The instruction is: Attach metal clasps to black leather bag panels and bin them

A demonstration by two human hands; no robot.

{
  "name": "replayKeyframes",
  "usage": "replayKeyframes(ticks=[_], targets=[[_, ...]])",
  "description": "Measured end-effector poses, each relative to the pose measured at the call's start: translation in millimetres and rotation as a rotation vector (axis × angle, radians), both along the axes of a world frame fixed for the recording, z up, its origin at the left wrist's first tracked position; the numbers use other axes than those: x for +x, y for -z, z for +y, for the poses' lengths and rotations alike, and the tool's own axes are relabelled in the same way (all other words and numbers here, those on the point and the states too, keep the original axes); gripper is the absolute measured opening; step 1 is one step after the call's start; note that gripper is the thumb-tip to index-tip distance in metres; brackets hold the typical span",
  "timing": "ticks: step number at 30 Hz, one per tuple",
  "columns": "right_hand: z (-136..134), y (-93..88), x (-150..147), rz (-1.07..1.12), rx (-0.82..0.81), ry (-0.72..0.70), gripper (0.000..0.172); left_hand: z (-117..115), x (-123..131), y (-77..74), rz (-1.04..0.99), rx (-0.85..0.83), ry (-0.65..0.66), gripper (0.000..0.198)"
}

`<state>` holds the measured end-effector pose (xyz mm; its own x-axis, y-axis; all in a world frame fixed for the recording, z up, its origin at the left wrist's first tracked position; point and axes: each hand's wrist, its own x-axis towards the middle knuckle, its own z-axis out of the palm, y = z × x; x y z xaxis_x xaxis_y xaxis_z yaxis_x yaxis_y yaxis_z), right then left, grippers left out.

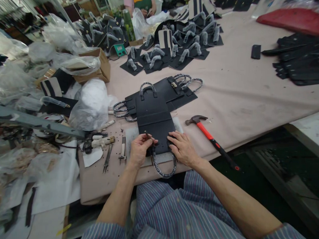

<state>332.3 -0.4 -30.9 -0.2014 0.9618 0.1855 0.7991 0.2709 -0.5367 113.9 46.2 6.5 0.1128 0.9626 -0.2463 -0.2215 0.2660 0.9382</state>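
A black bag panel (156, 114) with a fold line across its middle lies before me on a pale board (131, 134). Its near handle (164, 174), wrapped in clear film, loops towards my body, and another handle (147, 86) stands at its far end. At the panel's near left edge, my left hand (140, 148) pinches something small and dark by the handle's end. My right hand (182, 148) lies with fingers spread on the right edge, pressing the panel. Underneath and behind are more black bag panels (166, 90) with wrapped handles.
To the right lies a claw hammer (211, 139) with a red and black handle. Tweezers-like tools (108, 157) and an awl-like tool (123, 149) are at left, near plastic bags (90, 104). Stacked black pieces (302, 58) and a phone-like object (256, 52) sit right. A co-worker (140, 2) is opposite.
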Motion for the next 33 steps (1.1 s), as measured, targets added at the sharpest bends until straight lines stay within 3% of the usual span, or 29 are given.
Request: replayKeyframes(ticks=[3,10,17,33], targets=[[0,-2.4,0,-0.006,-0.005,0.006,0.038,-2,12,8.6,0.133,0.102,0.048,0.027],[-1,-2.8,0,-0.008,0.011,0.012,0.038,-4,13,14.0,0.334,0.219,0.060,0.017],[-1,-1.9,-1,0.002,0.015,0.014,0.038,-5,12,23.8,0.382,0.280,0.048,0.009],[-2,-2.9,0,0.009,0.006,0.022,0.038,-7,14,23.8,0.437,0.299,0.029,0.009]])
